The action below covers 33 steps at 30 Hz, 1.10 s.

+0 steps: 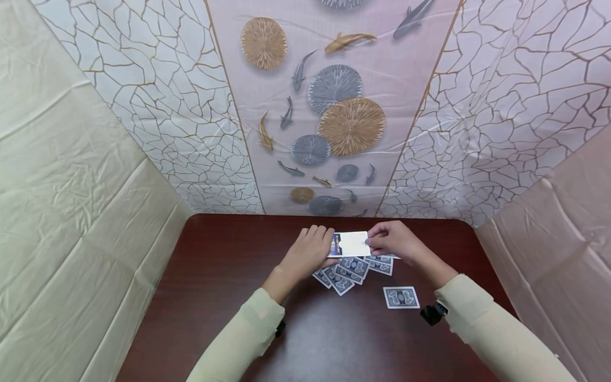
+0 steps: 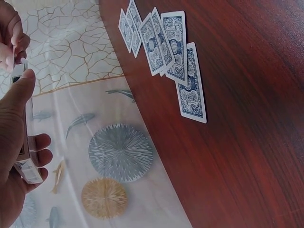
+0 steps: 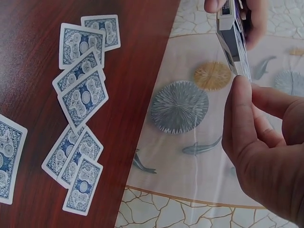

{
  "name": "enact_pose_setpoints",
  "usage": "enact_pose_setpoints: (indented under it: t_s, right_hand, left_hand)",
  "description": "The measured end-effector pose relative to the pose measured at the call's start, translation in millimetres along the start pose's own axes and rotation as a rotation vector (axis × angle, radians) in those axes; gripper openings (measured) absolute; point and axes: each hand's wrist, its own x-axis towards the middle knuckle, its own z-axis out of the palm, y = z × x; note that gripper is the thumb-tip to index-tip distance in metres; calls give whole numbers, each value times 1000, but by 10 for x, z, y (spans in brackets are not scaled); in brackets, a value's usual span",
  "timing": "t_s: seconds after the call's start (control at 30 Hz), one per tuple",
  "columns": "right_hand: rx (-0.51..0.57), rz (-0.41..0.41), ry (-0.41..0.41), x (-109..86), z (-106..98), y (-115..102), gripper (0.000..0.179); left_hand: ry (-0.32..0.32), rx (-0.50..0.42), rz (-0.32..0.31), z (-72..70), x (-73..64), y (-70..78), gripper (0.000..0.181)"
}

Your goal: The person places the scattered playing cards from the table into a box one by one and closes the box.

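Observation:
Above the far part of the table, my left hand [image 1: 311,248] grips a playing card box [image 1: 336,244] with a dark printed face. A bright white card [image 1: 353,244] extends from the box toward my right hand [image 1: 392,239], whose thumb and fingers pinch its end. Glare hides any print on the card. In the left wrist view the box [image 2: 29,168] is seen nearly edge-on, with the thumb along it. In the right wrist view the box's end [image 3: 226,21] looks open and dark inside, with my right fingers [image 3: 242,102] at the card.
Several blue-backed playing cards [image 1: 354,265] lie overlapping, face down, on the dark red table [image 1: 215,297] below the hands. One separate card [image 1: 401,297] lies nearer, to the right. A patterned cloth wall [image 1: 310,175] stands behind the table's far edge.

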Motion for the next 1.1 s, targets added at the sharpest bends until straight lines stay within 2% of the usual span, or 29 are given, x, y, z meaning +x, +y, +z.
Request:
enact_pose_setpoints:
  t_s: [0.1,0.6,1.1]
  right_hand:
    - [-4,3,-1,13,18,-9,21]
    - [-45,3,16,103,163,-27,19]
    - [-68,-7,14,181,276,-114,19]
  left_hand:
    - [-9,-9,-6,6,1,6,79]
    - [37,20,-11,72,-2,35,79]
    - [16,2,-17,26,8,37,76]
